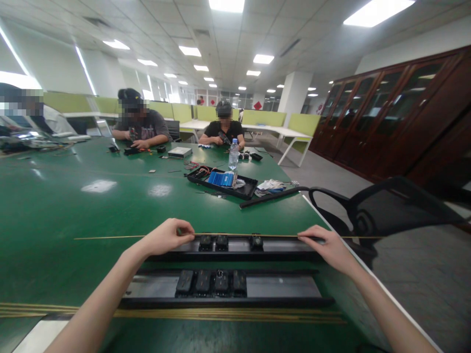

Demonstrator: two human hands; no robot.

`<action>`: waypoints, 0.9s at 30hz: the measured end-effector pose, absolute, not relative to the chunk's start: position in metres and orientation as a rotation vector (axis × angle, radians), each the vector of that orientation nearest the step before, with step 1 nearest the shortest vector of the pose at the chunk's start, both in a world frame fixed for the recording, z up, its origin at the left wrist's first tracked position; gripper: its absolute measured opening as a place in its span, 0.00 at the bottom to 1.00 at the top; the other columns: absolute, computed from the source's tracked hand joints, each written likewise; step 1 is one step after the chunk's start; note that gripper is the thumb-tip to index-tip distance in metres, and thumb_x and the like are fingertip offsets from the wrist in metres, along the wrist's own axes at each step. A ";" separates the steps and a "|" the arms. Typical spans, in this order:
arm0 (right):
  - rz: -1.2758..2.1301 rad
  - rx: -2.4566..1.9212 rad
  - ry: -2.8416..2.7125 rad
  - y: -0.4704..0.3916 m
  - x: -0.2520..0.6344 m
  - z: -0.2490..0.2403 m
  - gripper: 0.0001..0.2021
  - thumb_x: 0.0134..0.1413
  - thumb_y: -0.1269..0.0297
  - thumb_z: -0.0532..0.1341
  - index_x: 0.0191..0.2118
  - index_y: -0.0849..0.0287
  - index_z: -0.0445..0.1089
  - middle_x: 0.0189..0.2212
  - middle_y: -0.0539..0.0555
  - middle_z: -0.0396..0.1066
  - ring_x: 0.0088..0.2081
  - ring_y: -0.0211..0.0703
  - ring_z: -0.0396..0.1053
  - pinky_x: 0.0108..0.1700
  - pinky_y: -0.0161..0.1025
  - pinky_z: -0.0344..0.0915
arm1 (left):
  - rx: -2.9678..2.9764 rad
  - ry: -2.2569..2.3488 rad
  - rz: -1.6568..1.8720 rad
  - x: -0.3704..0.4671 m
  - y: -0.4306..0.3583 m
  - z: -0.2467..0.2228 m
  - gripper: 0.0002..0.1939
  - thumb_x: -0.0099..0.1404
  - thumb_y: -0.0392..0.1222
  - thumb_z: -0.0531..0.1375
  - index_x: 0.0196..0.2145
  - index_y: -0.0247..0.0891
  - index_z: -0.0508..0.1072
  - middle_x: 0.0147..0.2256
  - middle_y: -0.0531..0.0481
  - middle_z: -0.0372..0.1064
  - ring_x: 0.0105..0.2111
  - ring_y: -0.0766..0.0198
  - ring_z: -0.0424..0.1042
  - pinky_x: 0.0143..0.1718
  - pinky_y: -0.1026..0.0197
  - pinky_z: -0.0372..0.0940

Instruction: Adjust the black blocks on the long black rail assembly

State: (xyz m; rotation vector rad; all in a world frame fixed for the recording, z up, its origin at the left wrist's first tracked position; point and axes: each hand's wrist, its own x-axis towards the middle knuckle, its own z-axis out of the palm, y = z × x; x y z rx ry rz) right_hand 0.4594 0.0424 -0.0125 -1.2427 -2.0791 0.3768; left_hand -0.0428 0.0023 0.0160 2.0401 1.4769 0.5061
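A long thin yellowish strip (243, 235) runs along the far edge of the farther black-edged metal channel (283, 245). My left hand (170, 237) pinches the strip near the channel's left part. On the right, my right hand (320, 241) has its thumb and fingertips closed on the same strip. Between the hands, three black square blocks (222, 242) sit in this channel. Nearer to me lies a second channel (281, 286) holding several larger black blocks (203, 282).
Several long yellowish strips (235, 314) lie along the near side. Beyond the channels are a black tray (248, 189) with a blue item, a water bottle (233, 154), gloves (270, 187) and a dark bar (274, 196). A mesh chair (397, 206) stands right; people sit across the table.
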 end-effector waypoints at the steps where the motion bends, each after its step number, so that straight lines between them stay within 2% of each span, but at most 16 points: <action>1: 0.367 -1.238 -2.078 0.042 0.459 -0.012 0.17 0.59 0.46 0.63 0.38 0.54 0.81 0.37 0.58 0.79 0.40 0.53 0.76 0.46 0.49 0.72 | 2.048 1.483 0.523 -0.041 0.002 0.016 0.18 0.63 0.54 0.60 0.40 0.37 0.80 0.38 0.47 0.78 0.37 0.57 0.74 0.39 0.60 0.66; 4: 0.350 -1.232 -2.079 0.043 0.458 -0.013 0.17 0.59 0.46 0.63 0.38 0.54 0.81 0.37 0.58 0.79 0.40 0.52 0.76 0.45 0.48 0.73 | 2.099 1.467 0.569 -0.035 0.001 0.014 0.22 0.59 0.52 0.64 0.48 0.38 0.78 0.47 0.45 0.77 0.45 0.54 0.74 0.48 0.58 0.66; 8: 0.344 -1.230 -2.091 0.044 0.460 -0.015 0.16 0.60 0.48 0.62 0.38 0.54 0.81 0.38 0.58 0.79 0.41 0.52 0.76 0.47 0.49 0.72 | 2.168 1.435 0.565 -0.029 0.001 0.008 0.25 0.57 0.50 0.65 0.51 0.39 0.77 0.51 0.45 0.75 0.51 0.52 0.72 0.55 0.56 0.64; 11: 0.339 -1.227 -2.093 0.044 0.461 -0.016 0.16 0.60 0.48 0.62 0.38 0.54 0.80 0.38 0.58 0.79 0.42 0.53 0.76 0.47 0.49 0.72 | 2.204 1.482 0.519 -0.026 0.001 0.007 0.27 0.56 0.51 0.66 0.52 0.40 0.77 0.51 0.45 0.76 0.51 0.50 0.73 0.55 0.55 0.64; 16: 0.306 -1.213 -2.096 0.040 0.454 -0.011 0.14 0.61 0.50 0.62 0.40 0.54 0.80 0.39 0.58 0.79 0.42 0.53 0.76 0.48 0.50 0.71 | 2.266 1.563 0.474 -0.018 -0.002 0.010 0.32 0.53 0.58 0.68 0.52 0.41 0.78 0.52 0.44 0.76 0.52 0.46 0.73 0.54 0.53 0.64; 27: 0.067 -1.034 -2.242 0.028 0.412 -0.008 0.12 0.64 0.59 0.61 0.50 0.50 0.77 0.43 0.56 0.80 0.46 0.53 0.74 0.52 0.54 0.68 | 2.369 1.552 0.471 -0.002 0.000 0.007 0.30 0.56 0.65 0.65 0.50 0.44 0.78 0.48 0.46 0.78 0.47 0.48 0.76 0.47 0.57 0.66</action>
